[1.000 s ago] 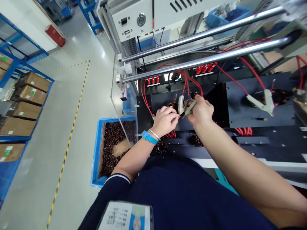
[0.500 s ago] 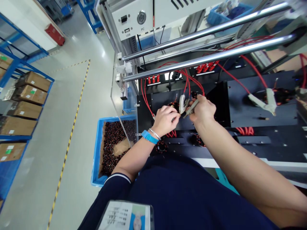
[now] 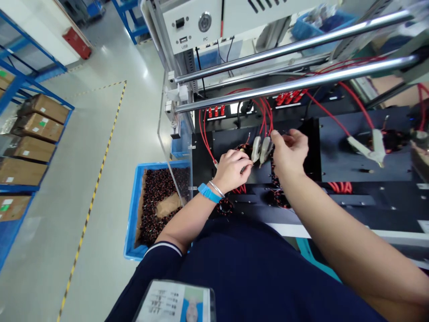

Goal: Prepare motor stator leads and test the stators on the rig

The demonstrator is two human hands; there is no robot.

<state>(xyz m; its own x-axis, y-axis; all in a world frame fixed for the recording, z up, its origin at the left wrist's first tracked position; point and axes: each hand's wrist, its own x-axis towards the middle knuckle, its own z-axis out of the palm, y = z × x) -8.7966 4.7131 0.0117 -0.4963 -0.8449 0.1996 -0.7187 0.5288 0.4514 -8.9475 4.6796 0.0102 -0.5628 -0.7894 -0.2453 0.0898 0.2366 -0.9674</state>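
Note:
My left hand [image 3: 233,169] is closed, its thumb and fingertips pinched at the tip of a white-sleeved test clip [image 3: 256,149]. What the pinch holds is too small to make out. A second white-sleeved clip [image 3: 266,150] hangs right beside the first, both on red leads [image 3: 264,112]. Just right of that clip is my right hand [image 3: 290,150], thumb and fingers apart, holding nothing visible. A copper-wound coil [image 3: 243,147] is partly covered behind my left fingers. Another wound coil [image 3: 280,199] lies on the black lower panel near my right wrist.
Two metal rails [image 3: 295,82] cross above the black fixture. A clear plastic panel [image 3: 176,179] stands at its left edge. Beside it on the left, a blue bin [image 3: 132,214] holds many small coils. More white clips [image 3: 378,145] rest on the right-hand plate [image 3: 355,167].
My right hand has let go of the second clip and moved a little right, its fingers opening. That clip now hangs beside the first. My left hand stays nearly in place.

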